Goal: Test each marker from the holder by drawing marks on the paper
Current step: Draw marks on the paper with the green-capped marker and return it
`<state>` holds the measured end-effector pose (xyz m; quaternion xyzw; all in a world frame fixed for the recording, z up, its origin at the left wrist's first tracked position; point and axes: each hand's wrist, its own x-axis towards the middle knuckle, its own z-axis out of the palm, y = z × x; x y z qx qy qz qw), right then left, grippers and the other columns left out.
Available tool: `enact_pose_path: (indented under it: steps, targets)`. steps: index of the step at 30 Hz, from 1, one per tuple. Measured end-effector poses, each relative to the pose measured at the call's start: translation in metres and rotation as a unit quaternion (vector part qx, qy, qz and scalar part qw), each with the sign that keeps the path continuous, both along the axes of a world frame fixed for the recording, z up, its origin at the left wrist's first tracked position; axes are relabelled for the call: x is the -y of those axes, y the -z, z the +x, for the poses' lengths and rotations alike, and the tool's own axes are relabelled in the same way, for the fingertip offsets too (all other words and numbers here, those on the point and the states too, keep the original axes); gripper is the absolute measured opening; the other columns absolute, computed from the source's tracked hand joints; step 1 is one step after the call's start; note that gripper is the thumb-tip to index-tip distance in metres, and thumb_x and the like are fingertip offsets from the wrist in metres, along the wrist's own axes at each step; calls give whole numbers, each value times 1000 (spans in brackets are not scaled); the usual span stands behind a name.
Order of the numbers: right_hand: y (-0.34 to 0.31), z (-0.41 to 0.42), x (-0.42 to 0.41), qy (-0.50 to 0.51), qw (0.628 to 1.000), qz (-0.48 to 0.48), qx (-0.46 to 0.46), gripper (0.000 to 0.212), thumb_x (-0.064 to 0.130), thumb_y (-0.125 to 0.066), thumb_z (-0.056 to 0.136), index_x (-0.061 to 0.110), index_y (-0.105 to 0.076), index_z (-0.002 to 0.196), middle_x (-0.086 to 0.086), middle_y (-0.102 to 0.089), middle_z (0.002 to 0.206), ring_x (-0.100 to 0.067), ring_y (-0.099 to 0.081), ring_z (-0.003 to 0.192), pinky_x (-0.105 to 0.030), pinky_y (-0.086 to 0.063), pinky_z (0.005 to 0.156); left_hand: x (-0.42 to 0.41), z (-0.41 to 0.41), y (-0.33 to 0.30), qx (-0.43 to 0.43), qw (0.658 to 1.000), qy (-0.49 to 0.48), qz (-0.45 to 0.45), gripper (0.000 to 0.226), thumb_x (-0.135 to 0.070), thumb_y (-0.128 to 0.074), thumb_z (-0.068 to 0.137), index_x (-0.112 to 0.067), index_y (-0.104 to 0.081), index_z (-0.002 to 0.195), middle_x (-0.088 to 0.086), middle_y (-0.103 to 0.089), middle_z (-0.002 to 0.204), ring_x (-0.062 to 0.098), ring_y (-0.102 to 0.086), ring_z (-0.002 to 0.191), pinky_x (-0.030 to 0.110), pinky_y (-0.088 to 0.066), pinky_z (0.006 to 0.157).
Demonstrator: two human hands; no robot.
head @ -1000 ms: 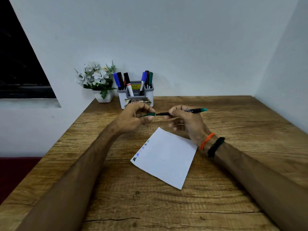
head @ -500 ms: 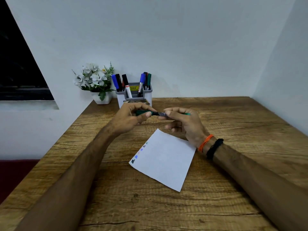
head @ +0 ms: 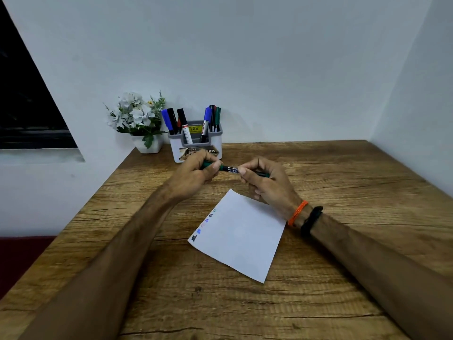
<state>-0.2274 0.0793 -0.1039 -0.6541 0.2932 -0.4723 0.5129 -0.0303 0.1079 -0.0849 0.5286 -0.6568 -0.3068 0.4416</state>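
Gripping a green marker [head: 230, 169] from both ends, the person holds it level above the wooden table [head: 331, 278], just beyond the far corner of the paper [head: 241, 238]. The left hand [head: 196, 176] curls its fingers and thumb round the green cap end, while the right hand [head: 266, 184] pinches the black printed barrel between thumb and forefinger, its other fingers folded under. The cap seems pushed fully home on the barrel, though the fingers hide the joint and it is hard to be sure. The paper lies flat and turned at an angle near the middle of the table, with a short row of small coloured marks [head: 204, 224] along its left edge, dark and blue ones nearest, fainter ones farther up. At the far edge of the table, against the wall, stands the grey holder [head: 180, 146], with blue, black and red-banded markers [head: 182, 123] upright in its left compartment and blue and green ones in the right. Just left of the holder sits a white pot of pale flowers [head: 137, 119]. An orange band [head: 297, 213] and a black band [head: 311, 220] circle the right wrist.
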Motion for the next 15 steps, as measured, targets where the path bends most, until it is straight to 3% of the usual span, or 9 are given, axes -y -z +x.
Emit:
enact_pose_path:
  steps: [7,10,13,15]
  targets:
    - [-2,1,1,-19,1000,-20,-7,12,9,-62,94,-2,-59,95,-8,-57,70,-7,-45,44,-21,-36,41,-3,-1,-5,15,1000,1,-26,8,-15,-51,97,-18,-56,91,1,-53,71,18,-46,64,34,-40,61]
    - [-8,-1,6,-5,999,-39,-35,11,14,-66,93,4,-63,95,-7,-62,77,-14,-56,61,-31,-47,53,-3,-2,-11,-8,999,-18,-47,5,-7,-54,95,-11,-57,96,2,-59,78,10,-56,67,23,-50,63]
    - [-10,1,9,34,993,-97,-65,6,13,-74,87,13,-68,90,4,-69,83,-11,-65,76,-30,-53,70,-5,-5,-17,-95,992,-47,-70,22,2,-62,87,-5,-53,105,7,-65,93,10,-66,79,24,-58,68]
    - [-11,3,9,66,981,-140,-116,18,14,-80,81,18,-69,94,8,-71,84,-4,-66,77,-21,-51,68,-6,-8,-19,-167,981,-75,-71,35,3,-68,81,-7,-49,109,9,-68,93,13,-71,80,25,-58,65]
